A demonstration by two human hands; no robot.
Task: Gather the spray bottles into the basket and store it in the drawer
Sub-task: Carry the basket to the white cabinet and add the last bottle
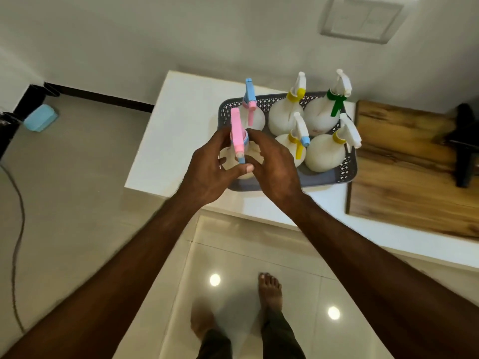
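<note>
Floor (77, 203): pale glossy tiles are seen below the counter, with two bright light spots reflected near the person's bare feet (269, 288); a dark cable (18, 229) is trailed along the left edge.
Counter (181, 130): a white top is set against the wall, and the basket is carried on it.
Wooden board (404, 182): laid on the counter just right of the basket, with a dark, blurred object (464, 146) stood on it.
Basket (347, 172): a grey perforated tray is placed on the counter; five white spray bottles are stood upright inside it.
Spray bottles in basket: one with a blue-and-pink head (250, 104) at the far left, one with a yellow collar (287, 112) beside it, one with a green trigger (329, 112) at the far right, and two more at the near side, one with a yellow trigger (295, 146) and one with a white head (329, 154).
Pink-headed bottle (237, 130): held over the basket's near left corner; whether its base is rested on the basket floor cannot be told.
Left hand (210, 169): fingers are curled round the left of that bottle, thumb laid across its front.
Right hand (272, 164): fingers are wrapped on the bottle's right side.
Blue box (40, 117): left on the floor by the far wall.
</note>
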